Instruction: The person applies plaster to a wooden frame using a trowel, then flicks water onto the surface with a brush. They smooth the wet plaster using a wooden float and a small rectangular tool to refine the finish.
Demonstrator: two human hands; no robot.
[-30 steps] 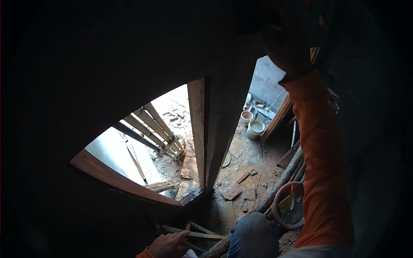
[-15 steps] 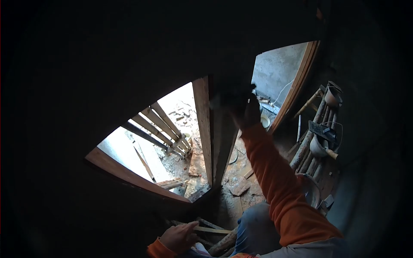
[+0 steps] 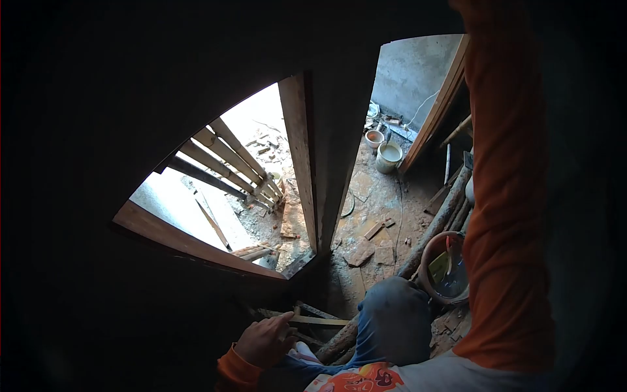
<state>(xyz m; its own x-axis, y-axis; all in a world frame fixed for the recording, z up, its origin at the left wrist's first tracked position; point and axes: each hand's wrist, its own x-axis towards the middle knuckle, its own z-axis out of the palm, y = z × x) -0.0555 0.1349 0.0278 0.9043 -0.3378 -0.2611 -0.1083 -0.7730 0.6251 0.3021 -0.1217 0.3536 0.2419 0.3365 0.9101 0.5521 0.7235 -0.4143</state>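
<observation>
One hand visible: left hand, fingers loosely spread, fingertips resting on thin wood strip at lower centre. Right hand out of frame above; only orange sleeve seen, raised along right edge. Beyond: knee, log, basin, door post, buckets.

Right hand: not seen; the orange sleeve is cut off by the top edge. Left hand: fingertips are laid on thin wood strips, whose near ends are lost in shadow; grip cannot be told. Door leaf: surface is swallowed by darkness; upper part is cut off. Bucket: partly hidden behind the sleeve; contents blurred. Far pots: too small for contents to be told.
</observation>
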